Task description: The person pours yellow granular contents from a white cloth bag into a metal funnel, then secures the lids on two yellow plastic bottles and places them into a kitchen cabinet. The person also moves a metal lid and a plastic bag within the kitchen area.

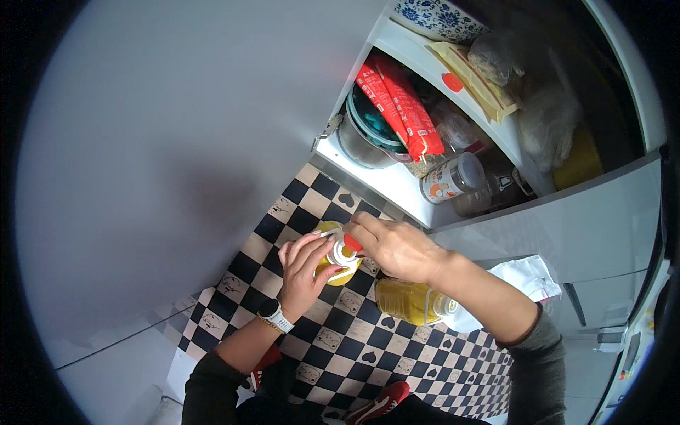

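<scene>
My left hand (305, 268) is wrapped around the neck and handle of a plastic bottle of yellow oil (348, 277). A red cap (351, 243) is between the fingers of my right hand (401, 249), at the bottle's white neck ring. Whether the cap is loose from the neck I cannot tell. Under my right forearm, on the checkered floor mat (329, 340), is a second clear bottle of yellow oil (406, 300) with its white neck towards the right. Another red cap (452, 82) lies on the edge of the cabinet shelf.
An open cabinet holds a steel pot (361, 141), red packets (404, 111), a lidded jar (451, 178), a yellow packet (473, 79) and a blue-and-white patterned bowl (438, 18). Its large door (159, 133) stands at left. A white bag (526, 276) lies at right.
</scene>
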Available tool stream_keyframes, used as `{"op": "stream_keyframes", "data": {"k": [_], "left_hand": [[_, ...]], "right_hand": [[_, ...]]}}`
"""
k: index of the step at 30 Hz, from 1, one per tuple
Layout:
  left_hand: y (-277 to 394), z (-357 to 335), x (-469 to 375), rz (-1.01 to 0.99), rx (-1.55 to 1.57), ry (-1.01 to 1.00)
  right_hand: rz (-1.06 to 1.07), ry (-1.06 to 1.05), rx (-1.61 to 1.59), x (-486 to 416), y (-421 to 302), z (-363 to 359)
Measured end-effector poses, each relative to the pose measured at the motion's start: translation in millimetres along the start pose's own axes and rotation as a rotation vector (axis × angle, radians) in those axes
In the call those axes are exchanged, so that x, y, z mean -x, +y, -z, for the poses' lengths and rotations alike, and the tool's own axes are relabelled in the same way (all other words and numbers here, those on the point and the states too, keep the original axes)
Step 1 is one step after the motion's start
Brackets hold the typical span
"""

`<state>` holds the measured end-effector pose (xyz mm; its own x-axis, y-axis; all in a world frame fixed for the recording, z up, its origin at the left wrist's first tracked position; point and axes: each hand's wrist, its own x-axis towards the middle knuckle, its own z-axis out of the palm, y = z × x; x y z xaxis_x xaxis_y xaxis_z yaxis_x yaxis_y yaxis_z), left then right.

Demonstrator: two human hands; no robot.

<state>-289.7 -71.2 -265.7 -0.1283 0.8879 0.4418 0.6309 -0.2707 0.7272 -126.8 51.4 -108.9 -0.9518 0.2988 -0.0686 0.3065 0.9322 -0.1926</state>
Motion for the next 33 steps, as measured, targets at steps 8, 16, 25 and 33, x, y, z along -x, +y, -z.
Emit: {"op": "stream_keyframes", "data": {"k": [8,16,25,33], "left_hand": [[-5.1,-3.1,2.5,0.001,0.004,0.003],[-6.4,-4.9,4.8,0.009,0.018,0.009],[2.0,-6.7,4.3,0.03,0.006,0.045],[-2.2,-4.3,4.9,0.009,-0.004,0.029]], "right_hand": [[-0.06,-0.012,-0.016,3.8,-7.9,-20.4],[-0.009,-0.029,0.022,-1.7,-11.7,-12.8],[-0.033,0.157,0.017,3.6,-13.6,-27.8],[0.117,0.051,0.065,5.4,-3.0,-21.1]]}}
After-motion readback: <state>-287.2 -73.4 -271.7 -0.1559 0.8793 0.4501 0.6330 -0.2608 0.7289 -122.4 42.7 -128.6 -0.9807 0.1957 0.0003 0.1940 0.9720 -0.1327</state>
